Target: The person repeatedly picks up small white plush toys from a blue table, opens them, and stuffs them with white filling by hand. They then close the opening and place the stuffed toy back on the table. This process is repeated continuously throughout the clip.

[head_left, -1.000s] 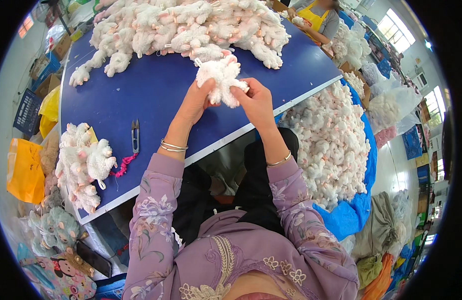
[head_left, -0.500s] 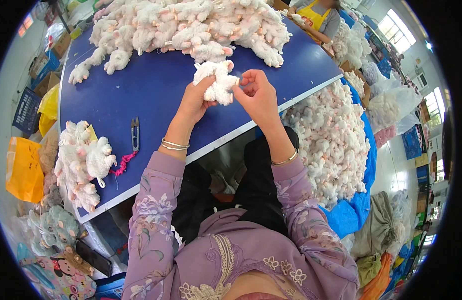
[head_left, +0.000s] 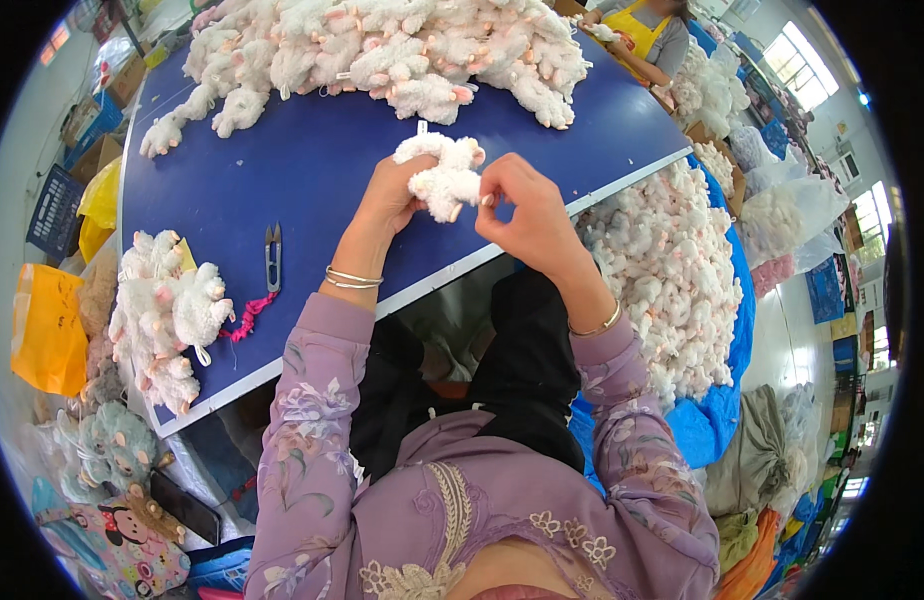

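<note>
A small white plush toy [head_left: 444, 185] with pale pink ears and feet is held over the near edge of the blue table. My left hand [head_left: 390, 192] is closed around its left side, and a small white tag stands up from the top. Close against the toy's right side, my right hand [head_left: 527, 210] is closed in a pinch; what the fingertips hold, if anything, is too small to make out. Thread snips [head_left: 273, 258] with a pink scrunchie-like band [head_left: 250, 315] on the handle lie on the table, left of my hands.
A large heap of white plush toys [head_left: 382, 50] covers the far side of the blue table [head_left: 312, 170]. A smaller pile [head_left: 167, 310] lies at its left corner. To the right, a blue-lined bin [head_left: 672, 270] is full of similar toys. Another person [head_left: 637, 40] works at the far right.
My right hand has drawn slightly right and down, its fingers curling tighter. The plush toy has shifted a little right and turned in my left hand.
</note>
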Action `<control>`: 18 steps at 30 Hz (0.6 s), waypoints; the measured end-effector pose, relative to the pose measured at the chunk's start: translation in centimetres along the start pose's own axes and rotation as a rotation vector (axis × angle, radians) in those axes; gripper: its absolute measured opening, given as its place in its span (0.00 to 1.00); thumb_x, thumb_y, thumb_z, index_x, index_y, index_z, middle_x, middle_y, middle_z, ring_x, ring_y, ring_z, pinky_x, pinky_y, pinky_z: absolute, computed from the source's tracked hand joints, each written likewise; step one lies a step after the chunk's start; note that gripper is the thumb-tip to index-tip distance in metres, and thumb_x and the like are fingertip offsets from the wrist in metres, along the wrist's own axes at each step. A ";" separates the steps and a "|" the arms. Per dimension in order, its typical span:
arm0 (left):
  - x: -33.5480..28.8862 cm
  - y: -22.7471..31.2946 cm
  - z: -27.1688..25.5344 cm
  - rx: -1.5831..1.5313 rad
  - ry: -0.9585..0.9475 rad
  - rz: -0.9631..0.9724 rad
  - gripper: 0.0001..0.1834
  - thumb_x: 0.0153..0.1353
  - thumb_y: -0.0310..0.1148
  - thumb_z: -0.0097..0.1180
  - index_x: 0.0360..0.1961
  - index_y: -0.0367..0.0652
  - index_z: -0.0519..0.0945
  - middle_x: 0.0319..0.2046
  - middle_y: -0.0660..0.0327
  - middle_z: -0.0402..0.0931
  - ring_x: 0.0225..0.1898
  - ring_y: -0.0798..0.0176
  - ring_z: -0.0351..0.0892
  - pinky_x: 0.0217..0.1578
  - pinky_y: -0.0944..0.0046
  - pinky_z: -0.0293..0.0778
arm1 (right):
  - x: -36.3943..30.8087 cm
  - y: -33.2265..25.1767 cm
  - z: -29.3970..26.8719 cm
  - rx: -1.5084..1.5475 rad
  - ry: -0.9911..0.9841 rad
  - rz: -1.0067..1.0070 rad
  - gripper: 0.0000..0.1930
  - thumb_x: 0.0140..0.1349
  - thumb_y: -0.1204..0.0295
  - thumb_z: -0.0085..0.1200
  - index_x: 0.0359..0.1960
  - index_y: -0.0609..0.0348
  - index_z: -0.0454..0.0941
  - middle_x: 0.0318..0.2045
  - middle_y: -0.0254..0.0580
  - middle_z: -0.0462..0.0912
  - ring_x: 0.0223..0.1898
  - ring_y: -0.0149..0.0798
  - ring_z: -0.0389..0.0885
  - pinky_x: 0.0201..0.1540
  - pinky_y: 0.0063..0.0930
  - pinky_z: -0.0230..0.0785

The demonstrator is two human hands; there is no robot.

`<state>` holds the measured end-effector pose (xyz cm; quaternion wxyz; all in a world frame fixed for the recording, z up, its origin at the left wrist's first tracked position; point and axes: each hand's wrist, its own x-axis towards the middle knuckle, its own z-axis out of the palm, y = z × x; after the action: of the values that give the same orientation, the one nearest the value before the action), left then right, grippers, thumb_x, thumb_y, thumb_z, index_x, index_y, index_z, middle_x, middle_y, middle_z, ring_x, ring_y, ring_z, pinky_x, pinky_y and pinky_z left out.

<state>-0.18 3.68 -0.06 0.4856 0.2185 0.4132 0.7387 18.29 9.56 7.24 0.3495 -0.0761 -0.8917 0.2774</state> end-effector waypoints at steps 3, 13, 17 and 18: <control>0.2 0.0 0.2 -0.041 -0.036 0.050 0.18 0.62 0.32 0.54 0.49 0.31 0.76 0.35 0.55 0.82 0.27 0.66 0.83 0.18 0.75 0.75 | -1.5 2.3 2.4 0.320 0.234 0.353 0.08 0.55 0.80 0.60 0.31 0.61 0.71 0.26 0.35 0.77 0.26 0.28 0.76 0.29 0.22 0.69; -0.3 0.1 0.3 0.019 0.083 0.169 0.18 0.63 0.32 0.52 0.51 0.32 0.75 0.41 0.55 0.81 0.37 0.62 0.84 0.30 0.65 0.80 | -0.7 1.4 4.9 0.810 0.152 0.621 0.12 0.59 0.75 0.59 0.43 0.65 0.74 0.33 0.36 0.80 0.30 0.26 0.77 0.32 0.19 0.69; 0.0 -0.5 0.5 0.121 0.149 0.276 0.17 0.61 0.31 0.55 0.48 0.32 0.77 0.41 0.57 0.81 0.38 0.66 0.81 0.36 0.66 0.78 | -0.5 1.9 4.2 0.866 0.039 0.656 0.11 0.56 0.75 0.60 0.39 0.65 0.76 0.31 0.33 0.79 0.28 0.23 0.74 0.29 0.18 0.66; 0.2 -0.7 0.5 0.153 0.172 0.314 0.16 0.60 0.30 0.56 0.47 0.33 0.78 0.40 0.58 0.81 0.38 0.67 0.81 0.37 0.66 0.77 | -0.5 1.9 4.2 0.843 0.032 0.659 0.11 0.55 0.74 0.59 0.39 0.65 0.76 0.30 0.33 0.79 0.28 0.23 0.73 0.29 0.18 0.65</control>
<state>0.47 4.17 -0.35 0.3096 0.2526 0.4688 0.7877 15.70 9.15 3.37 0.2577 -0.2095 -0.6262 0.7054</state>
